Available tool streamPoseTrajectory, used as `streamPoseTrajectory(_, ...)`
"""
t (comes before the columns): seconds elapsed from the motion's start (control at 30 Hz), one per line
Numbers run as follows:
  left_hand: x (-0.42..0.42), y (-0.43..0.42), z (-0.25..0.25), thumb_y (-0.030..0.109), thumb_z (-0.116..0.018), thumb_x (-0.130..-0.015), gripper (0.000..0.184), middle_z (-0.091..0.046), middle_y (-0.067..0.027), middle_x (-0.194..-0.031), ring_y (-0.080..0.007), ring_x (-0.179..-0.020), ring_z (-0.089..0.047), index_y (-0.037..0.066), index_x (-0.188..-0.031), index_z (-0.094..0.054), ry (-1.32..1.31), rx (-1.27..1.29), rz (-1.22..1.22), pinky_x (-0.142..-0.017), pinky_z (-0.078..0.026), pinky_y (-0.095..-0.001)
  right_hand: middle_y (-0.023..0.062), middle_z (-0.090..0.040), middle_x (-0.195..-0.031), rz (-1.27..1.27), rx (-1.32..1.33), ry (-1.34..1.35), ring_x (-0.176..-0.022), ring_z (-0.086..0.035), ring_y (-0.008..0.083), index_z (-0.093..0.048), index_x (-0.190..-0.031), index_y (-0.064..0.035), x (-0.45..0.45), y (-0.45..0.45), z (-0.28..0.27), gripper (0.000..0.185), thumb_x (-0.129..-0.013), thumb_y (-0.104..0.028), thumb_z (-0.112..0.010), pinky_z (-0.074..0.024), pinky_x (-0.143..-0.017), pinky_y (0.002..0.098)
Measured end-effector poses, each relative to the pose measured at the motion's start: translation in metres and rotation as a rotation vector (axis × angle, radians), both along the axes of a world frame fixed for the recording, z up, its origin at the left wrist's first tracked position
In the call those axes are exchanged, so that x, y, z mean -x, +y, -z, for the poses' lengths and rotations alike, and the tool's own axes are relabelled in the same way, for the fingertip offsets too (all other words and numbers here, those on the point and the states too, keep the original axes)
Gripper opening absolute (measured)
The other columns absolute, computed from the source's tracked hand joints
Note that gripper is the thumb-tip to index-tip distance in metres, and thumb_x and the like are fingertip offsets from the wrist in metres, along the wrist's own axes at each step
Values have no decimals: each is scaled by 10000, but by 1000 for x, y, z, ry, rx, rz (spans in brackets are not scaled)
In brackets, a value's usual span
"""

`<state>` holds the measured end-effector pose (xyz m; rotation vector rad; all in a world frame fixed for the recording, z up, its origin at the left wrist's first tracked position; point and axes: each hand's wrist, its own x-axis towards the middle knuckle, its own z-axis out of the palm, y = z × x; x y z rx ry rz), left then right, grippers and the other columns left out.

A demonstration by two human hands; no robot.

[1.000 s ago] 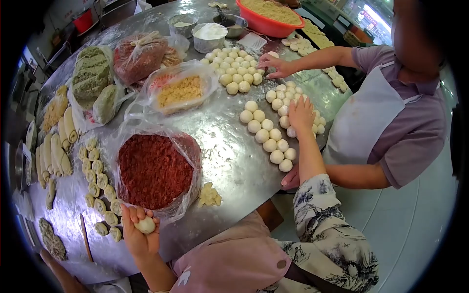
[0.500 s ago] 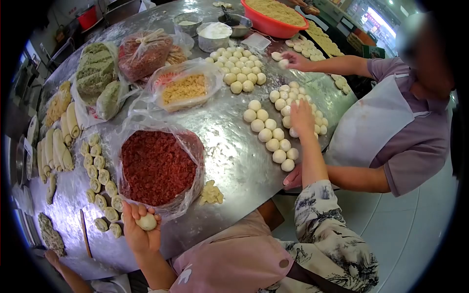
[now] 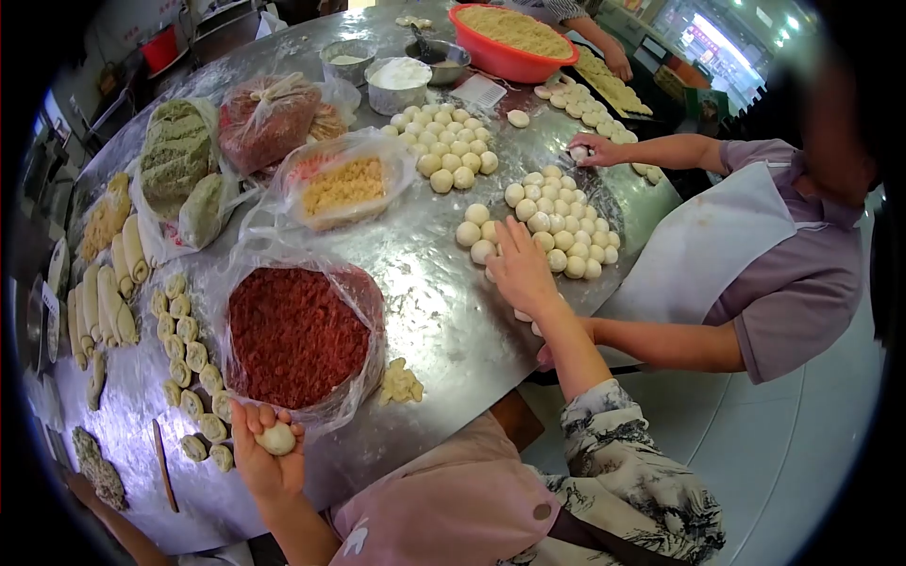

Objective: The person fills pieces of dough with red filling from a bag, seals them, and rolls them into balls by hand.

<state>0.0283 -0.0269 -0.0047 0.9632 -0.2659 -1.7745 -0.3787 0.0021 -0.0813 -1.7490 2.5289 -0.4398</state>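
Note:
A pale dough ball (image 3: pixel 276 439) rests in my left hand (image 3: pixel 267 462), whose fingers curl around it at the table's near edge. Just beyond that hand is a clear bag of dark red filling (image 3: pixel 297 335), and to its left lie coiled dough pieces (image 3: pixel 193 357). My right hand (image 3: pixel 521 269) reaches across to the right with its fingers stretched out over a row of round dough balls (image 3: pixel 469 234); it covers part of the row. A larger group of dough balls (image 3: pixel 566 226) lies right beside it. A scrap of dough (image 3: pixel 402 382) sits by the red filling.
Bags of green filling (image 3: pixel 177 156) and pinkish filling (image 3: pixel 267 123), a tub of yellow filling (image 3: pixel 344 186), a flour bowl (image 3: pixel 398 75) and a red basin (image 3: pixel 519 61) stand farther back. A co-worker's hand (image 3: pixel 593 149) holds dough at right. A thin stick (image 3: pixel 165 467) lies left.
My right hand has moved left from the larger group onto the nearer row, fingers spread. My left hand still holds its ball. The co-worker's far hand has drawn nearer; a dough disc lies behind it.

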Motion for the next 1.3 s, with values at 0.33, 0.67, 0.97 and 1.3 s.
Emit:
streamPoseTrajectory(0.33, 12, -5, -6, 408, -434, -1001, 404, -450, 23, -668, -143, -679, -560, 161, -683, -399, -20, -1, 33, -566, -504, -293, 226, -414, -1398, -121, 185, -398, -1316, -372, 378, -357, -1390, -9, -50, -10, -51, 515, -939, -229, -473, -297, -1091, 419)
streamPoseTrajectory(0.67, 37, -24, -13, 393, -390, -1016, 428, -326, 0, -629, -140, -623, -406, 152, -670, -322, -178, 363, -370, -950, -460, -380, 214, -508, -1200, -851, 322, -891, -1105, -506, 366, -435, -1274, 3, -243, -15, -98, 541, -868, -285, -646, -406, -940, 431)
streamPoseTrajectory(0.97, 17, -8, 4, 506, -314, -996, 586, -576, -171, -1194, -300, -1228, -496, -6, -1203, -511, -274, 744, 28, -1049, -389, -432, 162, -607, -873, -641, 311, -1291, -788, -618, 324, -504, -1051, -23, -278, -15, -81, 276, -999, -288, -450, -485, -696, 362)
streamPoseTrajectory(1.3, 39, -6, -11, 595, -275, -956, 686, -516, -194, -1326, -286, -1173, -538, 16, -1243, -506, 130, 583, -115, -1009, -413, -371, 49, -581, -793, -399, 60, -1581, -660, -561, 134, -526, -1044, -33, -274, -18, -79, 438, -1021, -422, -326, -477, -601, 293)
